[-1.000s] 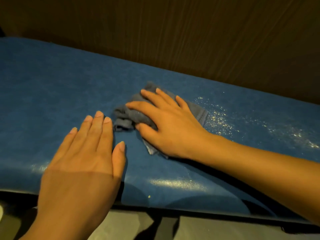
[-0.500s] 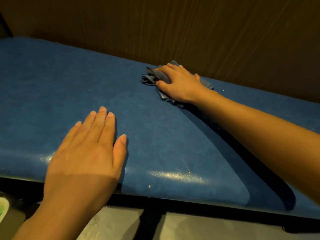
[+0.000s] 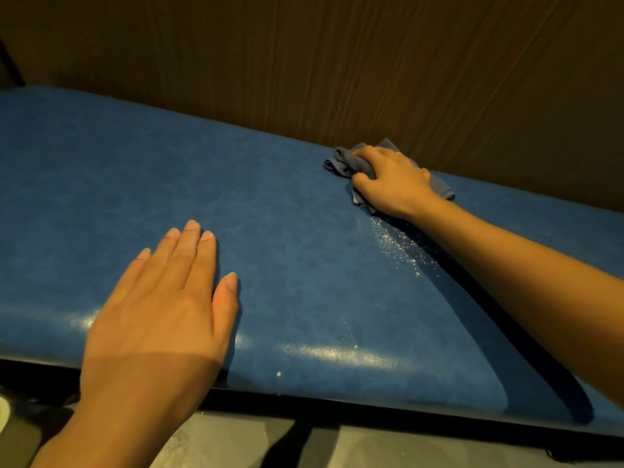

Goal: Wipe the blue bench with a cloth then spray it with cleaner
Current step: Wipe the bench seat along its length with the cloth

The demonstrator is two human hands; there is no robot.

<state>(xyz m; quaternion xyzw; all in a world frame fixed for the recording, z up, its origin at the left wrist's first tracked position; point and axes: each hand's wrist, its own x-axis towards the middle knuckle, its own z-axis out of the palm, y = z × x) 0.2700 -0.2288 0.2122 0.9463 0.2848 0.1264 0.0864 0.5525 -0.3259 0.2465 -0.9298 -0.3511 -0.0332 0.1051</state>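
The blue padded bench runs across the view from left to right. A crumpled grey-blue cloth lies at the bench's far edge, close to the wall. My right hand presses down on the cloth with its fingers curled over it, arm stretched out from the right. My left hand rests flat on the near part of the bench, fingers together, holding nothing. A patch of pale specks glitters on the bench just behind my right wrist. No spray bottle is in view.
A dark wood-grain wall rises directly behind the bench. A black frame edge runs under the bench's front, with grey floor below. A few yellowish crumbs sit near the front edge.
My right hand has slid the cloth from the bench's middle out to the far edge by the wall, then a little to the right. My left hand has stayed flat in place.
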